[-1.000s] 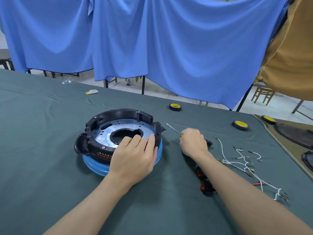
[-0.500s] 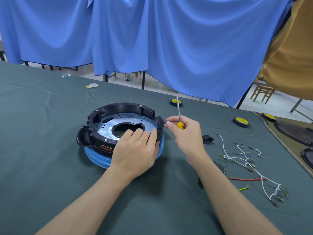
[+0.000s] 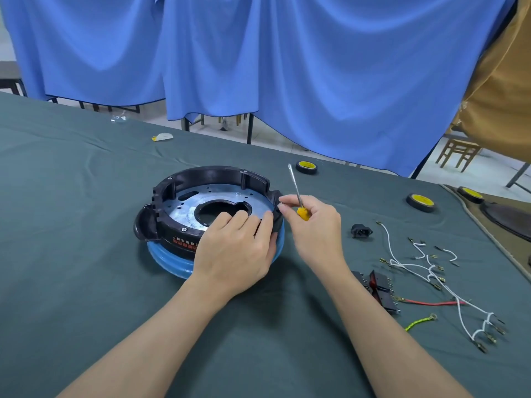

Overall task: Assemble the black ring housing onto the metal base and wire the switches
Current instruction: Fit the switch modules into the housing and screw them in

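black ring housing [image 3: 201,176] sits on the metal base [image 3: 186,211]; left hand [image 3: 238,254] presses flat-fingered on its near-right rim. just right of it, right hand [image 3: 313,222] pinches a screwdriver [image 3: 298,196], shaft up; flipping it risks a drop.

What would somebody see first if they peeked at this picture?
Mid-table sits a big black ring housing around a shiny metal base, with the left hand resting on its near rim. Right beside it, the right hand holds a yellow-handled screwdriver, tip up. Behind hangs a bright blue curtain.
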### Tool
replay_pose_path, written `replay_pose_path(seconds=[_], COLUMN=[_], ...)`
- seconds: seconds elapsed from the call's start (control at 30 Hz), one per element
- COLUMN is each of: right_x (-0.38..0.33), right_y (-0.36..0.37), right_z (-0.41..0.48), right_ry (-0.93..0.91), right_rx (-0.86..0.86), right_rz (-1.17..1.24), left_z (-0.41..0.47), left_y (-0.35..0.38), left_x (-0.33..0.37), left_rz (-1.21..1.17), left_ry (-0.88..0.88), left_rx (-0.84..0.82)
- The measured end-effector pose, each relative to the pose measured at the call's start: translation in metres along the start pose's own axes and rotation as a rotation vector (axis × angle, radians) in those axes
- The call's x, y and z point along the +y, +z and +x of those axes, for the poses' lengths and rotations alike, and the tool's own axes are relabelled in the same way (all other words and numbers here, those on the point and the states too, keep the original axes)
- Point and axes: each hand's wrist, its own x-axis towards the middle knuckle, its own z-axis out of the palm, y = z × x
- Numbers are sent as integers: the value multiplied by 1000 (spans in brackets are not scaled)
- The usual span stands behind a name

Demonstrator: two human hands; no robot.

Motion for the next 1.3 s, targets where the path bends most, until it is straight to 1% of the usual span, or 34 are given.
replay_pose_path(seconds=[0.1,0.27,0.53,0.73,0.9,0.97,1.03,1.1,1.23,1.3], right_x=[-1,-1,-4,-6,-1,1,0,-2,1,1], right_y=[-2,-6,-16,-20,-15,-13,-12,-13,-15,-14], right_z=[1,6,12,13,8,8,9,10,7,4], right_ry=[-129,-221,-180,-200,-193,-166,-125,-18,407,578], right_rx=[-20,-62,-214,-81,-168,-162,-114,-44,88,86], right_rz=[-131,-210,-237,-199,-249,-248,-208,-151,109,238], left_z=[0,-1,0,0,0,0,1,2,7,13], left_y=[0,0,-2,-3,-3,-3,-4,-6,-12,-14], left_x=[0,0,0,0,0,0,0,1,6,12], left_rz=[-11,-20,-25,-32,-34,-29,-31,-37,-39,-29], left_ry=[-3,-12,-13,-14,-17,-16,-18,-24,-56,-89], left_rx=[-2,-22,-31,-42,-46,-51,-68,-91,-172,-226])
